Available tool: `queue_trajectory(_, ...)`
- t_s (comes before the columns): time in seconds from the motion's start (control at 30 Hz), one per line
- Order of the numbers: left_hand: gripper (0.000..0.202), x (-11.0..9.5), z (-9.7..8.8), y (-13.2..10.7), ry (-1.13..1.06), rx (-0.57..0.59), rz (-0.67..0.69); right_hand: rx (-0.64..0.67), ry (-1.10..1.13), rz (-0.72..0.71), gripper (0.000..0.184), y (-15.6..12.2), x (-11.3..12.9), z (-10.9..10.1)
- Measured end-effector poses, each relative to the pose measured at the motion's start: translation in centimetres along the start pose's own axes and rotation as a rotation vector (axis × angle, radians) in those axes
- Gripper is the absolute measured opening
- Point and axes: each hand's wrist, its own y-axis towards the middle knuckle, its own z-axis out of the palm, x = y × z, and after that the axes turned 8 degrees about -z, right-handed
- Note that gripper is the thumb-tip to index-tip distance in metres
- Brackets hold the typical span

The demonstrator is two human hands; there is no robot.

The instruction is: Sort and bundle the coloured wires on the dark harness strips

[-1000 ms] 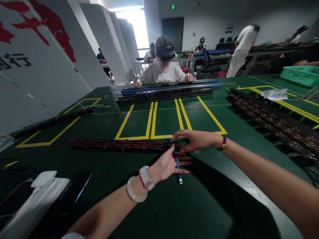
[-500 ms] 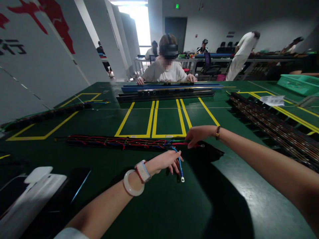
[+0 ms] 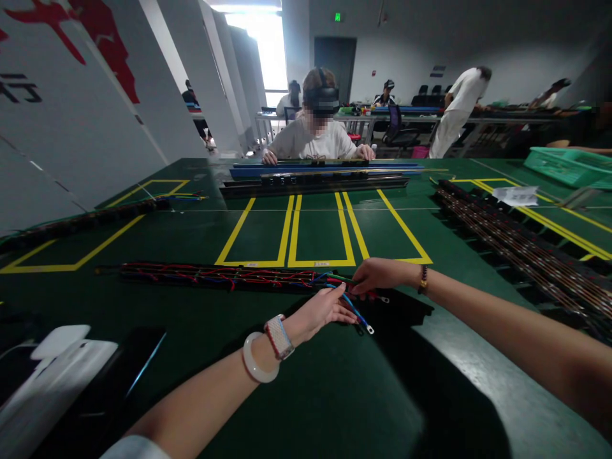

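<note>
A long black strip (image 3: 201,276) strung with red, blue and green wires lies across the green table in front of me. At its right end my left hand (image 3: 321,312) pinches a blue wire (image 3: 357,314) that ends in a small metal ring terminal. My right hand (image 3: 377,276) is closed over the strip's right end, fingers on the red wire (image 3: 377,296) there, close beside the left hand.
Yellow-taped boxes (image 3: 320,236) mark the table beyond the strip. A person sits opposite behind more long black and blue strips (image 3: 315,178). Wired strips (image 3: 516,242) run along the right, a green crate (image 3: 568,166) at far right, white and black devices (image 3: 62,370) at lower left.
My left hand went from spread flat to a pinch on the blue wire and swung its terminal end rightward. My right hand shifted slightly and closed on the strip's end.
</note>
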Motion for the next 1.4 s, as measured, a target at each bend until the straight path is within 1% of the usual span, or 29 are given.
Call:
queue_trajectory(0.1, 0.026, 0.2, 0.6, 0.0, -0.086, 0.041, 0.059, -0.088, -0.054, 0.033, 0.033, -0.3, 0.8, 1.0)
queue_trajectory(0.17, 0.025, 0.2, 1.1, 0.0, -0.115, 0.028, 0.092, -0.129, -0.062, 0.047, 0.031, -0.6, 1.2, 1.7)
queue_trajectory(0.2, 0.026, 0.2, 1.4, 0.1, -0.120, 0.008, 0.101, -0.160, -0.101, 0.051, 0.032, -0.7, 1.5, 2.1)
queue_trajectory(0.3, 0.030, 0.4, 2.4, 0.5, -0.116, -0.079, 0.104, -0.302, -0.377, 0.054, 0.032, -0.9, 2.1, 3.6)
queue_trajectory(0.37, 0.031, 0.5, 2.8, 0.9, -0.115, -0.145, 0.098, -0.374, -0.572, 0.080, 0.028, -0.9, 2.5, 4.8)
queue_trajectory(0.43, 0.032, 0.8, 3.0, 1.3, -0.117, -0.184, 0.108, -0.390, -0.695, 0.101, 0.024, -1.0, 2.9, 5.8)
queue_trajectory(0.57, 0.028, 1.4, 2.7, 1.7, -0.153, -0.196, 0.151, -0.379, -0.827, 0.081, 0.031, -1.0, 3.6, 7.2)
queue_trajectory(0.67, 0.022, 1.8, 2.5, 1.8, -0.255, -0.197, 0.170, -0.415, -0.879, 0.080, 0.032, -1.0, 4.0, 7.8)
queue_trajectory(0.83, 0.013, 2.0, 2.6, 2.0, -0.444, -0.150, 0.180, -0.514, -0.995, 0.046, 0.028, -0.7, 4.2, 8.4)
queue_trajectory(0.9, 0.013, 1.8, 2.7, 1.9, -0.487, -0.113, 0.178, -0.572, -0.966, 0.011, 0.028, -0.8, 4.1, 8.3)
queue_trajectory(0.97, 0.012, 1.7, 2.7, 1.7, -0.503, -0.075, 0.177, -0.595, -0.866, -0.029, 0.030, -1.0, 4.0, 7.9)
queue_trajectory(1.07, 0.014, 1.5, 2.7, 1.5, -0.482, -0.048, 0.190, -0.543, -0.666, -0.060, 0.033, -1.9, 3.8, 6.9)
queue_trajectory(1.17, 0.015, 1.6, 2.8, 1.3, -0.446, -0.072, 0.207, -0.498, -0.460, 0.030, 0.039, -3.0, 3.7, 5.9)
queue_trajectory(1.27, 0.017, 1.7, 2.9, 1.3, -0.414, -0.096, 0.210, -0.376, -0.234, 0.138, 0.038, -3.7, 3.4, 5.5)
queue_trajectory(1.33, 0.020, 1.9, 3.0, 1.3, -0.403, -0.096, 0.216, -0.322, -0.139, 0.164, 0.040, -3.9, 3.2, 5.5)
queue_trajectory(1.4, 0.024, 2.0, 2.9, 1.4, -0.401, -0.087, 0.218, -0.325, -0.101, 0.159, 0.041, -4.0, 2.8, 5.4)
